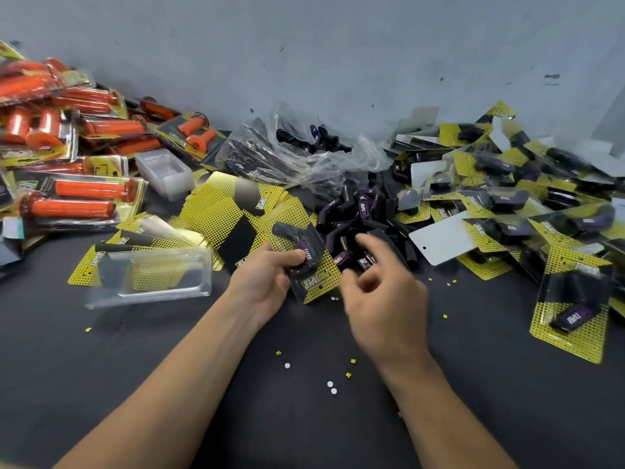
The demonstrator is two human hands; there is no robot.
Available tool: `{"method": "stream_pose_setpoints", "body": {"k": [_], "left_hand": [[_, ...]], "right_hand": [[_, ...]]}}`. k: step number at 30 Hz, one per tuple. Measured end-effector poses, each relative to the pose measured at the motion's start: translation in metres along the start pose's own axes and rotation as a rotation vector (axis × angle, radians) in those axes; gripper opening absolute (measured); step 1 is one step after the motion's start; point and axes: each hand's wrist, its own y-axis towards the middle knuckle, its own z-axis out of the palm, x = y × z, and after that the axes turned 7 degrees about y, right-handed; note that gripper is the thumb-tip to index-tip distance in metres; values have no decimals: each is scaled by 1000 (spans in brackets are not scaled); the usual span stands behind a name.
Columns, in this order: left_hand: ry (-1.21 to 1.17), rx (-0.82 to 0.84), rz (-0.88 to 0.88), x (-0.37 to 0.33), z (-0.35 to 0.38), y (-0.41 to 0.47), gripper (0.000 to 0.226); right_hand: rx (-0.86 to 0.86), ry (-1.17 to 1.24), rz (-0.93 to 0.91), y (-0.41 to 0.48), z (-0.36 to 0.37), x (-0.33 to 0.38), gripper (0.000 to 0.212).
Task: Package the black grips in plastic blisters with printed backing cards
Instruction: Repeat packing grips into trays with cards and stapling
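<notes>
Head view, near to far.

1. Arms: L forearm [176, 377] and R forearm [439, 401] run up from the bottom edge and converge over the ctr of the dark table [101, 384]. I see small yellow and white paper bits [331, 387] scattered between them.
2. L hand [267, 275]: palm turned inward, fingers curled under a backing card [321, 280], thumb pressed on top. It grips the card at its lower L corner.
3. R hand [382, 292]: just beside the card on its R side, fingers loosely curled, index partly extended. Blurred; I see nothing held in it.
4. Held item: card is tilted, yellow dot pattern w/ black band and logo. A black grip [297, 242] lies on it, bent shape, purple label. I can't tell whether a blister covers it.
5. Loose grips [358, 211]: black heap just beyond the R fingertips.
6. Card fan [236, 204]: spread beyond the L hand. Empty blisters [152, 275] sit stacked at far L on more cards.
7. Plastic bag [304, 154]: crumpled, clear, more black grips inside, against the grey wall [304, 45].
8. Finished packs [507, 211] are heaped at R; orange-grip packs [84, 198] are heaped at L.
</notes>
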Motion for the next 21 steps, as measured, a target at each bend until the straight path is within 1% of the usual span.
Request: {"method": "stream_pose_setpoints", "body": {"k": [1, 2, 3, 4, 6, 7, 8, 9, 11, 12, 14, 15, 18, 21], "left_hand": [[8, -6, 4, -1, -1, 1, 40], [30, -13, 10, -1, -2, 3, 37], [54, -21, 15, 0, -3, 4, 34], [68, -31, 19, 1, -4, 5, 33], [78, -43, 28, 1, -4, 7, 36], [81, -50, 34, 0, -4, 8, 42], [82, -57, 42, 0, -5, 9, 46], [88, -63, 56, 0, -5, 10, 47], [86, -88, 86, -1, -5, 10, 50], [74, -101, 100, -2, -6, 10, 49], [65, -131, 140, -4, -10, 10, 38], [64, -146, 162, -6, -11, 9, 36], [62, -185, 211, -11, -13, 8, 36], [68, -164, 207, -13, -13, 6, 34]], "right_hand": [[-145, -36, -33, 4, -4, -1, 39], [-252, -67, -8, 10, -9, 0, 37], [-295, -103, 59, 16, -13, -4, 36], [-257, -149, 157, 24, -17, -10, 37], [-40, -281, 345, 34, -22, -19, 39], [80, -333, 380, 34, -23, -21, 45], [164, -364, 370, 31, -23, -21, 52], [220, -402, 335, 27, -21, -20, 53], [305, -498, 254, 17, -16, -17, 59], [336, -538, 222, 13, -13, -17, 67], [333, -553, 197, 7, -7, -18, 81], [305, -536, 194, 6, -4, -18, 84], [240, -585, 156, 7, 0, -17, 90], [250, -672, 147, 11, 3, -17, 91]]}}
